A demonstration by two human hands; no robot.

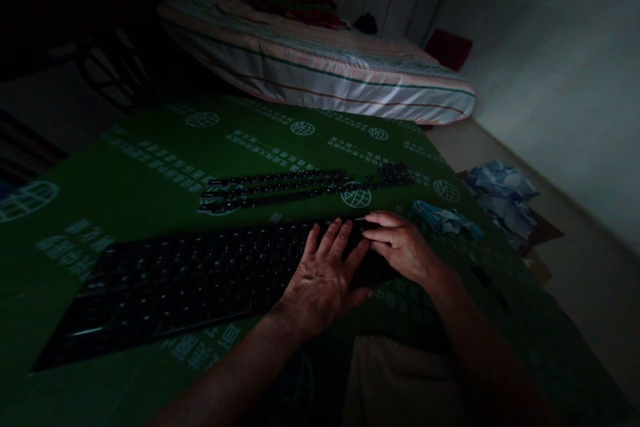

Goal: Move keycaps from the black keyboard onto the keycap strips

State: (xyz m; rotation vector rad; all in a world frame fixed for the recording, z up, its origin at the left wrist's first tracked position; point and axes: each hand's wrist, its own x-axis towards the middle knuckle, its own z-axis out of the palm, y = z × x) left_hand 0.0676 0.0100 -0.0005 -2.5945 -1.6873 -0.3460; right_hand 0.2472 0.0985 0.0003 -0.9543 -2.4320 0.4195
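A black keyboard [180, 280] lies slantwise on the green table covering, its right end under my hands. My left hand [320, 280] rests on the right part of the keyboard, palm down with fingers spread. Just right of it, my right hand [400, 243] has its thumb and fingers drawn together at the keyboard's far right edge. Whatever is between those fingertips is too small and dark to make out. Beyond the keyboard are rows of small black pieces that look like keycaps [270, 188], with a loose heap of similar pieces [395, 175] at their right end.
A crumpled blue-and-white wrapper [447, 220] lies right of my right hand, near a thin dark object [487, 283]. More crumpled plastic [505, 193] is off the table's right side. A bed [320, 73] stands behind the printed green table covering [165, 140]; a wall rises at right.
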